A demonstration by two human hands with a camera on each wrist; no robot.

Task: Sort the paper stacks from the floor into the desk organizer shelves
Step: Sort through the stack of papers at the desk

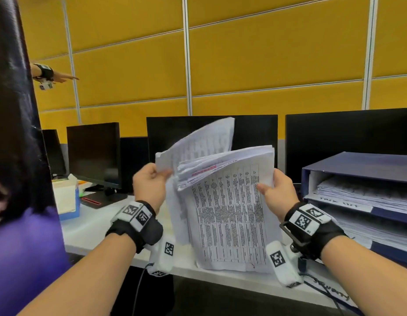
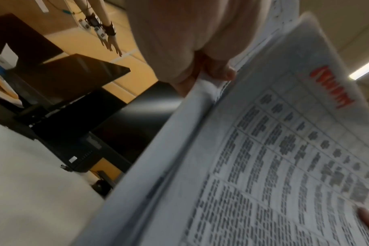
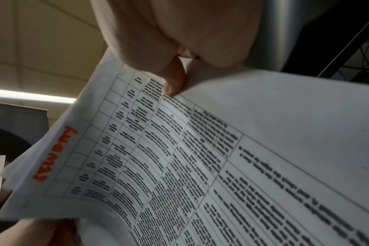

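A thick paper stack [image 1: 227, 215] printed with tables stands on its lower edge on the white desk [image 1: 88, 226]. My left hand [image 1: 150, 183] grips its upper left corner and holds some sheets [image 1: 207, 137] peeled away. At the upper right edge my right hand [image 1: 277, 190] pinches the stack, thumb on the front page. Red handwriting [image 2: 329, 88] marks the front sheet's top margin, also seen as red handwriting [image 3: 55, 153] in the right wrist view. The blue desk organizer [image 1: 357, 165] stands to the right, its shelves holding paper piles.
Three dark monitors [image 1: 93, 153] line the back of the desk before a yellow panel wall. A tissue box [image 1: 65, 197] sits at the left. A person in purple [image 1: 22, 247] stands close on the left, with an outstretched hand [image 1: 59, 76] further back.
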